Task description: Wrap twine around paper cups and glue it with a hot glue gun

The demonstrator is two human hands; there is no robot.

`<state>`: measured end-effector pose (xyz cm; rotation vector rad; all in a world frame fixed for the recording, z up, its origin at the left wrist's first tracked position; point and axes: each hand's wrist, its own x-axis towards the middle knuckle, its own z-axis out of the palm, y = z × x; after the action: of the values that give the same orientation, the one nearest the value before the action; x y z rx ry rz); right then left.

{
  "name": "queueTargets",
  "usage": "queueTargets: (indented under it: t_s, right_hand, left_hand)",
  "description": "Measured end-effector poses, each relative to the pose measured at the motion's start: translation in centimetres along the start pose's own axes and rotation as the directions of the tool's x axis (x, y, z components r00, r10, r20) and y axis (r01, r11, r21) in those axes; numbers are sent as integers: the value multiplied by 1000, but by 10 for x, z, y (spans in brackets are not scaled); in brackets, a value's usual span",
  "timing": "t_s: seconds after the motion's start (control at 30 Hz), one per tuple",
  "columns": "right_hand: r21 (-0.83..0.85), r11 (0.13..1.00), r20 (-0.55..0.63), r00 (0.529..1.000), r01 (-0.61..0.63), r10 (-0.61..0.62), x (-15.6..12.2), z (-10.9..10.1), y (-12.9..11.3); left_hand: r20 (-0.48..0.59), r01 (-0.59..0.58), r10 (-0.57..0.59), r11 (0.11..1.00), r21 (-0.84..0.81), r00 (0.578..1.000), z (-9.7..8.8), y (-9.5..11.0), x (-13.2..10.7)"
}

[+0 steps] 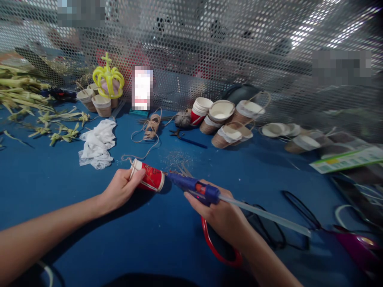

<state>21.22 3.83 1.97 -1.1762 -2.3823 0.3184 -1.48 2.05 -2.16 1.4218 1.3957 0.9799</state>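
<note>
My left hand [121, 187] grips a red paper cup [153, 177] lying sideways, its thumb on the wall near the white rim. Twine [140, 156] runs from the cup's left end back to a loose bundle of twine [152, 126]. My right hand [218, 209] is closed around a blue hot glue gun [188, 186], its nozzle pointing left at the cup's right end; whether it touches I cannot tell. A long clear glue stick [269, 215] sticks out of the gun's rear. Scissors with red handles [214, 245] lie partly hidden beneath my right hand.
Twine-wrapped cups [229, 135] stand at the back right, beside pliers [191, 140]. Crumpled white lace cloth [98, 143], a yellow crown-shaped piece [108, 79] and dried plant stalks [20, 87] are on the left. A perforated metal panel [179, 59] borders the blue table [143, 239].
</note>
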Motion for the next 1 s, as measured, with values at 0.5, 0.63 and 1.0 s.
queueTargets:
  t_s: [0.5, 0.63, 1.0]
  right_hand:
    - [-102, 986, 48, 990, 134, -129, -4, 0, 4]
    - [11, 998, 40, 997, -63, 63, -4, 0, 0]
    - [133, 982, 109, 986, -137, 123, -9, -6, -4]
  left_hand:
    - [-6, -3, 3, 1000, -13, 1000, -2, 0, 1]
    - [2, -6, 6, 1000, 3, 1000, -2, -1, 1]
    - [9, -10, 10, 1000, 21, 1000, -2, 1, 1]
